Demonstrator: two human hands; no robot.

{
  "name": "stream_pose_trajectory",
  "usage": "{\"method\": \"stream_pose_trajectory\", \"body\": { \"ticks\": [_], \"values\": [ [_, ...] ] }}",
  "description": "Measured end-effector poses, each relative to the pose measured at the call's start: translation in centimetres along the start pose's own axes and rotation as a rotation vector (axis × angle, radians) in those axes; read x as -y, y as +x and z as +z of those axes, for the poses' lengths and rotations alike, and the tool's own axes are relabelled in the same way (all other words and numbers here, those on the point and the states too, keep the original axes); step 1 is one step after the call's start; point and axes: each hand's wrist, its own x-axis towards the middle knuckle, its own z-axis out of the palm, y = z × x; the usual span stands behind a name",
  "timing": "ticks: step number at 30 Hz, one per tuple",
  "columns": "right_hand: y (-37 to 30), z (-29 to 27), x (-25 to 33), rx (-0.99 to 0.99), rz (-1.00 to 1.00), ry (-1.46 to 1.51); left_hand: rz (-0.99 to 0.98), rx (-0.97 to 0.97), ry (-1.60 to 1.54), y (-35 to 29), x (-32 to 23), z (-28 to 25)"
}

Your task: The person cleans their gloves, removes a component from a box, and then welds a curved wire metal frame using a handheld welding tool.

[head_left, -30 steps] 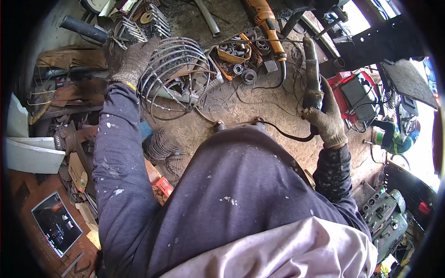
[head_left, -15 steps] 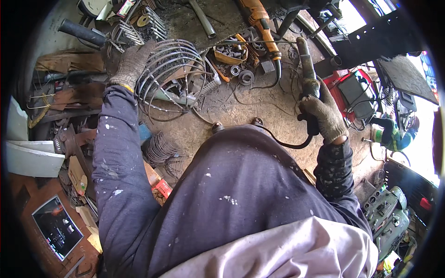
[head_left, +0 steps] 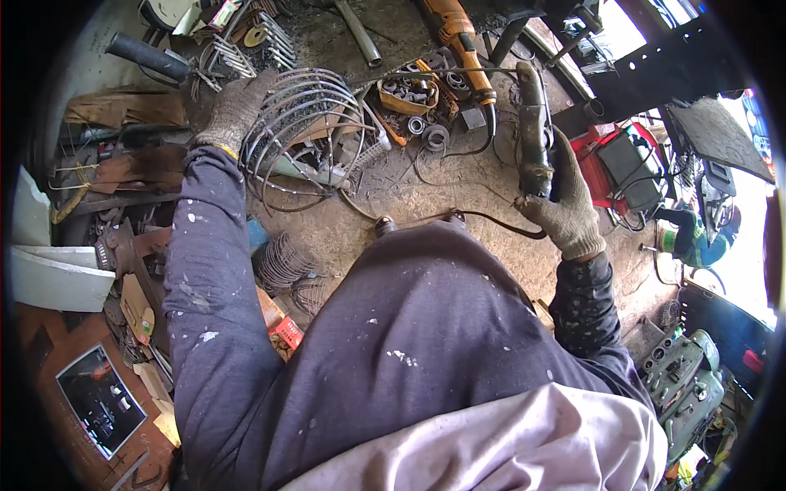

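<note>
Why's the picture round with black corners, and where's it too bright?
Head view: its fisheye lens probably leaves those black corners; glare whitens the far right, around the grey board; the right hand and its dark tool look fairly clear.

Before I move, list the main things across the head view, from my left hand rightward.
Left gloved hand, wire cage, yellowish box of metal parts, orange corded power tool, right gloved hand holding the electrode holder, red-and-black machine.
</note>
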Motion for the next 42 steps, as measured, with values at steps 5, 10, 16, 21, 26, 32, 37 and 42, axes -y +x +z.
{"method": "stream_pose_trajectory", "body": {
  "ticks": [5,10,16,21,26,32,37,42],
  "values": [
    [0.1,0.1,0.1,0.020,0.133,0.208,0.034,-0.001,-0.018,0.4,0.4,0.2],
    [0.1,0.2,-0.1,-0.026,0.086,0.185,0.029,-0.016,-0.087,0.8,1.0,0.4],
    [0.1,-0.5,1.1,-0.088,0.089,0.213,0.029,-0.021,-0.036,0.9,1.0,0.5],
    [0.2,-0.4,0.7,-0.067,0.106,0.200,0.031,-0.016,-0.088,0.8,0.9,0.6],
    [0.4,-0.6,0.4,-0.038,0.115,0.215,0.047,-0.016,-0.077,0.8,1.0,0.3],
    [0.6,-0.8,0.0,-0.021,0.128,0.270,0.048,-0.011,-0.038,0.5,0.4,0.1],
    [1.0,-0.2,0.6,-0.009,0.164,0.272,0.029,-0.017,-0.089,0.4,0.4,0.2],
    [1.0,-0.2,0.3,0.002,0.212,0.294,0.031,-0.029,-0.073,0.3,0.5,0.2]
  ]
}}
